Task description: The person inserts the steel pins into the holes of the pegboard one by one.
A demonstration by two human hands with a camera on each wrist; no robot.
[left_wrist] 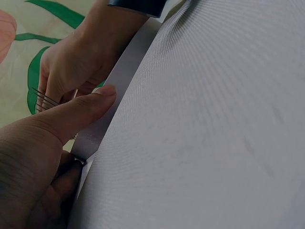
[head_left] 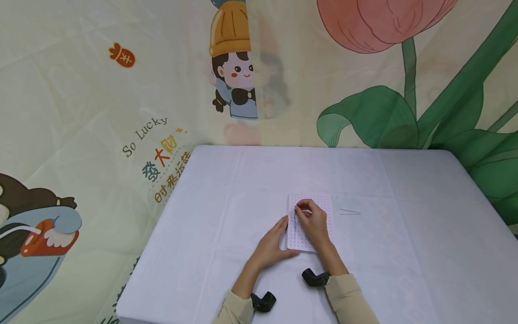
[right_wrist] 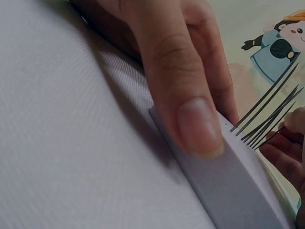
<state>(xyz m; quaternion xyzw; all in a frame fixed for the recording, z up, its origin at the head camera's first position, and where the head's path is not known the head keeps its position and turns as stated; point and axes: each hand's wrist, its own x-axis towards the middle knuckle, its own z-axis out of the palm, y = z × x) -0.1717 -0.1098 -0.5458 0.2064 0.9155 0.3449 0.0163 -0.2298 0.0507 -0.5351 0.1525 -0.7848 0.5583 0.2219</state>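
A small white board (head_left: 300, 244) with rows of dots lies flat on the table. Several thin dark metal pins (right_wrist: 267, 112) stand up from it near its left side. My left hand (head_left: 269, 247) holds the board by its near-left corner, thumb (right_wrist: 200, 125) on the near edge and fingers along the left edge. Over the board's upper left, my right hand (head_left: 314, 225) pinches one thin pin between thumb and fingertips. In the right wrist view these fingertips (right_wrist: 296, 120) are close beside the standing pins. The right hand hides part of the board in the head view.
Thin pins (head_left: 350, 212) lie on the white-covered table (head_left: 226, 202) just right of the board. A black wrist camera (head_left: 264, 302) sits by the left sleeve, another black wrist camera (head_left: 314, 277) by the right. A printed cloth (head_left: 162, 81) hangs behind and left.
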